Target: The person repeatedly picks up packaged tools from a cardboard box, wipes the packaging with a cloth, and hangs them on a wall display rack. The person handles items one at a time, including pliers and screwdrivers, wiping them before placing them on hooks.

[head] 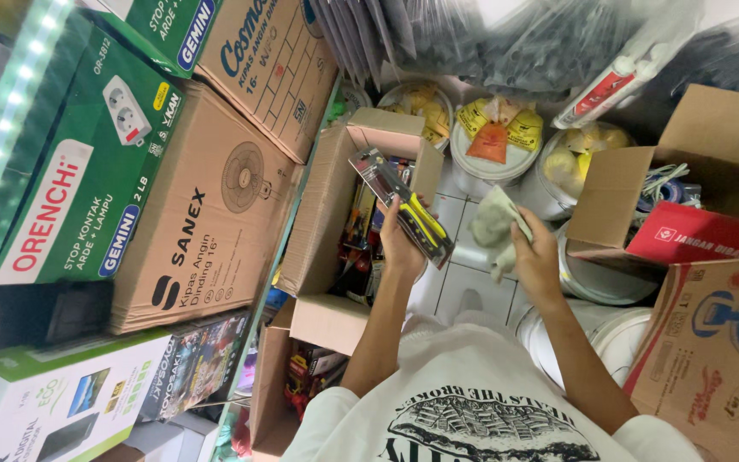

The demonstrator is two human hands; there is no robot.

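Head view, looking down past a white printed shirt. Left hand (399, 244) is closed around a carded pair of pliers (404, 210), black and yellow handles, held up just over the open cardboard box (322, 214) that holds more packaged tools. Right hand (536, 257) is closed on a pale crumpled cloth (493, 224), held near the pliers but not touching them; a gap shows between the two. Around the person: stacked fan cartons (207, 214) and a green socket carton (87, 171) on the left side of the view, white buckets (489, 162) topped with yellow and orange packets beyond the hands, a red box (699, 235) inside another open carton on the right. White tiled floor (464, 278) shows between them. Judged step: the pack is out of the box and presented for wiping, cloth ready. The next move would call for bringing cloth onto the pack's face while the left hand keeps it steady and turned toward the cloth.
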